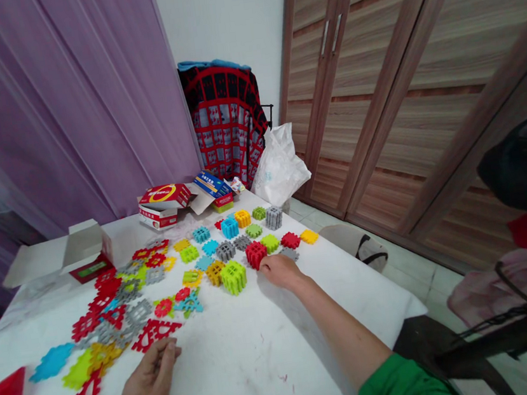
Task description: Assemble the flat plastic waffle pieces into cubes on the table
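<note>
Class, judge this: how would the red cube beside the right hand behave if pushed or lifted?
The red cube looks hollow, built of slotted plastic squares, so probably light. Its flat faces suggest it would slide on the table, not roll. The right hand touches it; squeezing hard might pop pieces apart.

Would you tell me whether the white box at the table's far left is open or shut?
Open: the white box has its lid flaps spread outward, one lying flat on the table.
</note>
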Demonstrator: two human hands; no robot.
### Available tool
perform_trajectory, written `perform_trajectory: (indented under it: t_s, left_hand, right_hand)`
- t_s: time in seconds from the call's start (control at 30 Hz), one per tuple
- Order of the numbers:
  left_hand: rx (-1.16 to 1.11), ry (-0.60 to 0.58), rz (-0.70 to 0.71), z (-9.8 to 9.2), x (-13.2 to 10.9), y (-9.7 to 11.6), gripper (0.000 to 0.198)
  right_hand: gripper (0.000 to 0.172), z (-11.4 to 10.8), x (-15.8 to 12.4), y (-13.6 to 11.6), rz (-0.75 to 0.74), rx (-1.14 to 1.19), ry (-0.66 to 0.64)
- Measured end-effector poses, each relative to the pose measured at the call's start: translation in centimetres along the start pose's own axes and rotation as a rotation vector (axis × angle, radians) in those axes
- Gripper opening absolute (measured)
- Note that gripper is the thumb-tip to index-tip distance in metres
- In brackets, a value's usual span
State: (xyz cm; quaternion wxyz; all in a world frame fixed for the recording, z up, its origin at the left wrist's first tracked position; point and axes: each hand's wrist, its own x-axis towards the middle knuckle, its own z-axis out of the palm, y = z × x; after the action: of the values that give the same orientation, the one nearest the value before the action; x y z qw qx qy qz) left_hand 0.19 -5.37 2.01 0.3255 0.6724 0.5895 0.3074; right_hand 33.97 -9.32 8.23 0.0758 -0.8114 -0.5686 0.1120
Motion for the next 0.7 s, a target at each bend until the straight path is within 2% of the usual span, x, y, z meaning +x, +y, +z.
perform_trajectory:
  t_s: [0.2, 0.43, 0.7]
  left_hand:
    - [0.041, -0.005, 0.008, 0.0, 0.1, 0.1, 0.045]
    - [0.019, -0.001, 0.003, 0.1, 0.1, -0.4, 0.046]
    - [0.009, 0.005, -0.032, -0.2, -0.1, 0.9, 0.043]
  right_hand:
    - [0.031, 0.4, 0.0, 1.1, 0.029, 0.006, -0.022]
    - [0.033, 1.7, 0.0, 0.5, -0.003, 0.043, -0.031]
    - [0.034, 2.7, 0.1, 0.1, 0.017, 0.08, 0.013]
